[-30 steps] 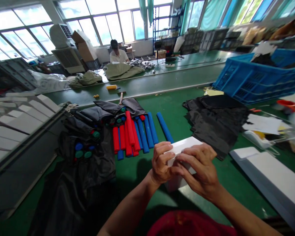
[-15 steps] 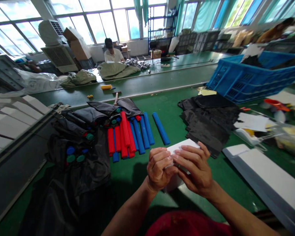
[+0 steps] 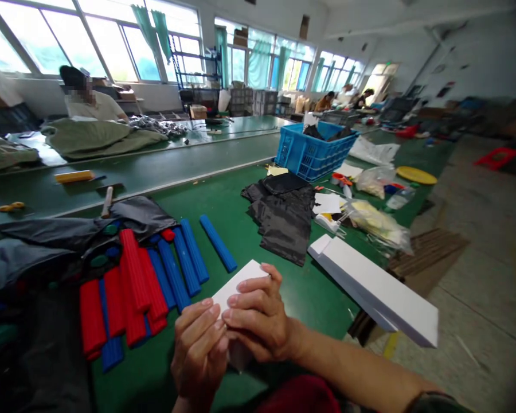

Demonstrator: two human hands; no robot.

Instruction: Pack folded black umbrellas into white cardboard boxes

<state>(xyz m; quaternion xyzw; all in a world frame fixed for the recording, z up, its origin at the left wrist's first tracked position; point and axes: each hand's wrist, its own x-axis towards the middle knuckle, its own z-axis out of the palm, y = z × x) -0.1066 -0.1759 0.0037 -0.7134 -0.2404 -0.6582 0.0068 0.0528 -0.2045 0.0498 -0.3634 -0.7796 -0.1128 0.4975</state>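
Note:
A white box (image 3: 241,280) stands on end between my hands at the front of the green table. My left hand (image 3: 202,344) is closed on its near left side, fingertips at the top edge. My right hand (image 3: 258,312) wraps the right side, its fingers lying across the top. Both sets of fingertips nearly meet there, and the box's lower part is mostly hidden. Left of it lie ribbed red sticks (image 3: 133,269) and ribbed blue sticks (image 3: 172,272), with one blue stick (image 3: 218,243) lying apart, nearest the box.
Flat black pouches (image 3: 281,212) lie beyond my hands, near a blue crate (image 3: 316,150). Another long white box (image 3: 374,284) overhangs the table's right edge. Filled dark pouches (image 3: 34,246) crowd the left. A person (image 3: 90,97) sits across the table.
My view has swung to the right, showing more of the room and floor there. Both hands stay on the white box, with the fingers still gathered at its top.

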